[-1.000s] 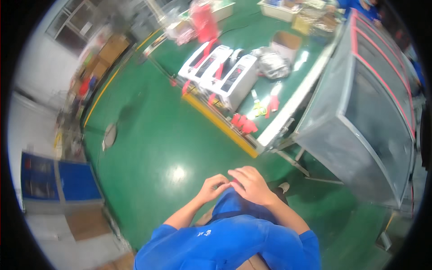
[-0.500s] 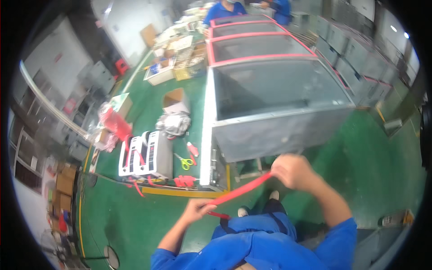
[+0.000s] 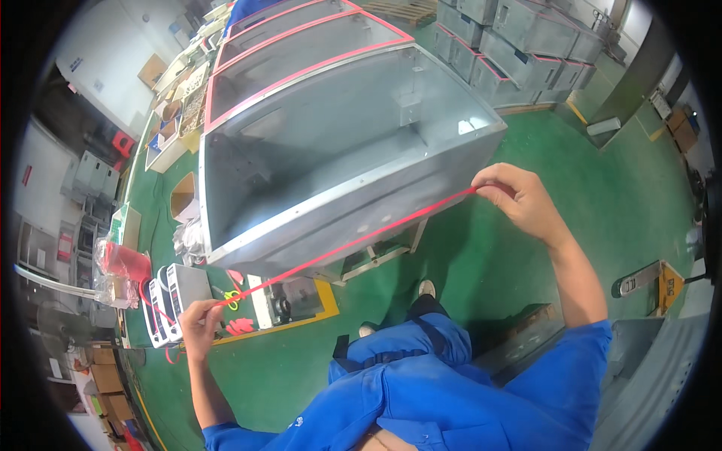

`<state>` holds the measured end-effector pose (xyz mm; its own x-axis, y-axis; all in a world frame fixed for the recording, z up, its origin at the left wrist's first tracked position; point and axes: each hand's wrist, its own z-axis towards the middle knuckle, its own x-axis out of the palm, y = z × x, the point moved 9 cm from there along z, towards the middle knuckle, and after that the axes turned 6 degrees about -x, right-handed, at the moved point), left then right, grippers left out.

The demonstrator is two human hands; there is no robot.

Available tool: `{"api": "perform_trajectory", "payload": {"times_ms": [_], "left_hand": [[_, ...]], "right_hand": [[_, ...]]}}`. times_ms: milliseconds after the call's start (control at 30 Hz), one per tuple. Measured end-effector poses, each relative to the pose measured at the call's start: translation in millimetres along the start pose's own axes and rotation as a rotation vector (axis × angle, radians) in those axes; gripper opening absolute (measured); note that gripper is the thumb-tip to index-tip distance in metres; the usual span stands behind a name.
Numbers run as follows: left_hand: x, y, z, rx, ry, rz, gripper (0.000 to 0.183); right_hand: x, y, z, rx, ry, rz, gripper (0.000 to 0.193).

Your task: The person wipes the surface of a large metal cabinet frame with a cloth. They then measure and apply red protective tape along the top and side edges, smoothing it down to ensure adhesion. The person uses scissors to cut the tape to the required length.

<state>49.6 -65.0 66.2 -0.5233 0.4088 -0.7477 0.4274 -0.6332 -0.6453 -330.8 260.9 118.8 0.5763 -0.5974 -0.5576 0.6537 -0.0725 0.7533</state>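
A narrow strip of red tape point(image 3: 353, 244) is stretched taut between my hands. My left hand point(image 3: 200, 325) pinches its lower end, near the white tape dispensers point(image 3: 188, 284) on the green-topped bench. Higher and farther right, my right hand point(image 3: 523, 201) grips the other end with bent fingers. Behind the strip stands an open-topped grey metal box point(image 3: 361, 187); its near rim is bare metal. The strip runs roughly along that rim, in front of the near wall; whether it touches the box I cannot tell. Red tape edges the similar boxes point(image 3: 301, 64) behind.
Yellow-green scissors point(image 3: 232, 299) and short red tape pieces point(image 3: 239, 326) lie by the dispensers. A cardboard box point(image 3: 183, 197) sits farther back on the bench. Grey metal boxes point(image 3: 519, 52) are stacked at the far right. A yellow-and-grey object point(image 3: 665, 288) stands on the right.
My hands have spread apart, left hand leftward, right hand up and rightward, drawing the tape out longer. The view has turned and the near box appears closer.
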Motion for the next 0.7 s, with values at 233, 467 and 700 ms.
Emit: {"api": "perform_trajectory", "payload": {"times_ms": [233,467,700], "left_hand": [[3,-43,53,-0.106,-0.101,-0.085,0.012],[13,-69,73,-0.217,-0.155,-0.065,0.012],[8,-61,63,-0.379,-0.204,-0.151,0.009]], "right_hand": [[-63,-79,44,0.099,-0.004,0.165,0.018],[-88,-111,93,0.138,0.210,-0.030,0.015],[-94,-128,101,0.110,0.276,0.261,0.011]]}}
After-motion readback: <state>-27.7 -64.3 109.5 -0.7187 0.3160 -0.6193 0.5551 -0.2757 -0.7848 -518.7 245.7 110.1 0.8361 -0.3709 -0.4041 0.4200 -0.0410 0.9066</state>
